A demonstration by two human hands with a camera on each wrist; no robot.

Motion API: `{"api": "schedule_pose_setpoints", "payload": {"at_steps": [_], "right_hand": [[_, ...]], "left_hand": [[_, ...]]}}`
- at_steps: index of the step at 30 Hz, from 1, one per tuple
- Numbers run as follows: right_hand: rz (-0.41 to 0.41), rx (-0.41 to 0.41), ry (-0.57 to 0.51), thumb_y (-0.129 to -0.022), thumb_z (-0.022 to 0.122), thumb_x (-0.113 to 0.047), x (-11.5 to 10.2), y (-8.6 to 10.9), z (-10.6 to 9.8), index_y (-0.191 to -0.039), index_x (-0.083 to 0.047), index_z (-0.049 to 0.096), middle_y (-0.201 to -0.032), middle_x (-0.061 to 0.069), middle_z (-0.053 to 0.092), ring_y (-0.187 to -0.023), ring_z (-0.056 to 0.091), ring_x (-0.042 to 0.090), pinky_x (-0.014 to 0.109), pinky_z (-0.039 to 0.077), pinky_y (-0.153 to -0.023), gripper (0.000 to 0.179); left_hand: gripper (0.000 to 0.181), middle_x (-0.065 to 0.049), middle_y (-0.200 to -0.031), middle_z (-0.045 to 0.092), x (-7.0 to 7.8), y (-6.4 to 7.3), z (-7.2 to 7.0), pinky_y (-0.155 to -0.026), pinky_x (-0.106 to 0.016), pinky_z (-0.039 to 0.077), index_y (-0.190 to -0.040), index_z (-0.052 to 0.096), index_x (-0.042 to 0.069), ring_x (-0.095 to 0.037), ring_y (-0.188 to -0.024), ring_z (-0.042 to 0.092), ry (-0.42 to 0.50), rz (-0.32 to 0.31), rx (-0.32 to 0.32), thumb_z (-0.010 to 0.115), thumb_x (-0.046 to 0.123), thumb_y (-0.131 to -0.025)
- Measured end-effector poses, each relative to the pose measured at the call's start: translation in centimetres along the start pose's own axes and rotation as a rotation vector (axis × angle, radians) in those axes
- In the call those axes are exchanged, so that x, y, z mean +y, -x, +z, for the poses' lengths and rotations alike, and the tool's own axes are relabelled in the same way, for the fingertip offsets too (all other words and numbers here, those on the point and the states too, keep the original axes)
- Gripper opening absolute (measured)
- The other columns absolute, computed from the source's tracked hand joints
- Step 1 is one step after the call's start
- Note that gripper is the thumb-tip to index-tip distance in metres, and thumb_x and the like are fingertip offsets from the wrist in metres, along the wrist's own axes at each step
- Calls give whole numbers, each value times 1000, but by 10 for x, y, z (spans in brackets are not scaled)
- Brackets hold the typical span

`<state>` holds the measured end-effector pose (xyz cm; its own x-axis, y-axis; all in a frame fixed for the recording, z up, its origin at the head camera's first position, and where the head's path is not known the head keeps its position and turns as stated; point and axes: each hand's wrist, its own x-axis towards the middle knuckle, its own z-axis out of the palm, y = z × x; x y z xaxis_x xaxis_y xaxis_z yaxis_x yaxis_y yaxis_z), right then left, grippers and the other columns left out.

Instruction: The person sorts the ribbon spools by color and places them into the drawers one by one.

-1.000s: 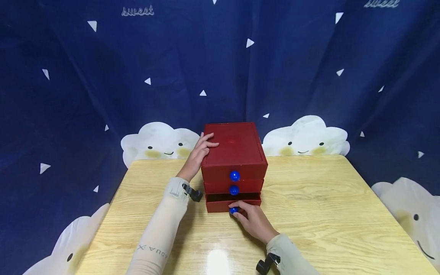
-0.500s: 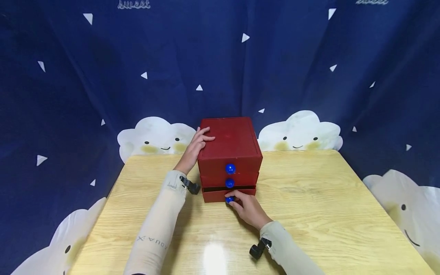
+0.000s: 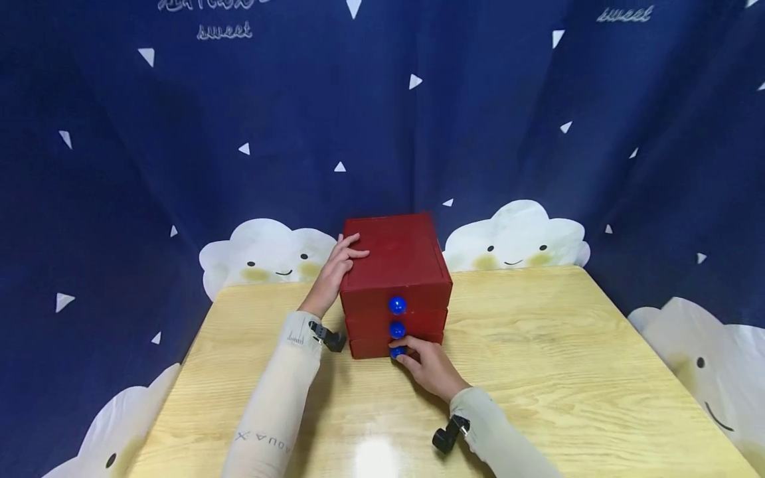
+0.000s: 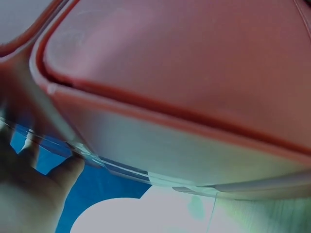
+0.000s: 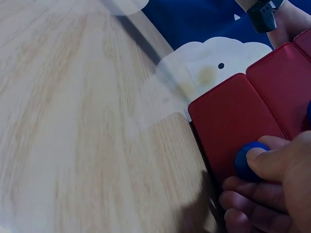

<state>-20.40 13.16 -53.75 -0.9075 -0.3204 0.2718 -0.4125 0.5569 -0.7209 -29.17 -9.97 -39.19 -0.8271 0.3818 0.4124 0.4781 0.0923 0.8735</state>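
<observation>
A red three-drawer box (image 3: 394, 255) stands on the table, each drawer front bearing a round blue knob. My left hand (image 3: 333, 273) rests against the box's left side and top edge with its fingers spread. In the left wrist view, that hand (image 4: 36, 189) shows at the lower left beside the box wall. With thumb and fingers, my right hand (image 3: 431, 366) pinches the bottom blue knob (image 3: 397, 352). The bottom drawer front (image 5: 228, 121) sits flush under the middle one. Above are the middle knob (image 3: 397, 329) and the top knob (image 3: 397, 305).
The light wooden table (image 3: 538, 358) spreads around the box on both sides and in front. Behind it hangs a dark blue curtain (image 3: 287, 119) with white triangles and smiling clouds (image 3: 516, 236).
The bottom drawer, partly out a second ago, has slid back into the box, pushed by my right hand on its knob. My left hand keeps its place on the box.
</observation>
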Motion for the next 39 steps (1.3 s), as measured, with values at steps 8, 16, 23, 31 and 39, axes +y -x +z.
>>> {"api": "schedule_pose_setpoints", "payload": {"at_steps": [8, 16, 23, 31, 39], "right_hand": [[-24, 26, 50, -91, 67, -16, -1, -4, 4, -113, -24, 70, -89, -10, 69, -75, 57, 4, 24, 47, -68, 24], [-46, 46, 79, -90, 68, -18, -3, -7, 6, -111, -25, 71, -108, -15, 69, -92, 62, 3, 26, 50, -78, 22], [-80, 115, 177, -84, 75, -23, -3, -12, 5, -105, -28, 74, -100, -16, 71, -90, 65, 3, 25, 52, -76, 21], [-85, 226, 222, -79, 80, -23, -5, -20, 8, -96, -24, 75, -89, -13, 72, -75, 62, 1, 22, 50, -66, 18], [-42, 148, 185, -89, 68, -16, -12, -11, 8, -113, -21, 73, -84, -11, 67, -67, 54, 4, 22, 46, -62, 25]], "left_hand": [[42, -11, -156, 27, -1, 1, -3, -117, -48, 1, -125, 60, -6, -15, -148, -3, 1, 11, 16, 32, 0, -94], [42, -13, -156, 26, -1, 1, -8, -117, -48, 0, -126, 59, -7, -17, -148, -5, -5, 11, -6, 32, -1, -94], [42, -11, -156, 27, -3, -1, -13, -117, -46, 0, -126, 60, -5, -15, -147, -4, -32, 16, -5, 33, 0, -94], [41, -12, -156, 28, -2, -7, -17, -117, -46, -1, -125, 60, -6, -17, -148, -3, -25, 36, 16, 33, 0, -94], [42, -11, -161, 12, -6, -2, -18, -116, -53, 0, -137, 50, -3, -23, -148, -4, -25, 35, 25, 33, 5, -98]]}}
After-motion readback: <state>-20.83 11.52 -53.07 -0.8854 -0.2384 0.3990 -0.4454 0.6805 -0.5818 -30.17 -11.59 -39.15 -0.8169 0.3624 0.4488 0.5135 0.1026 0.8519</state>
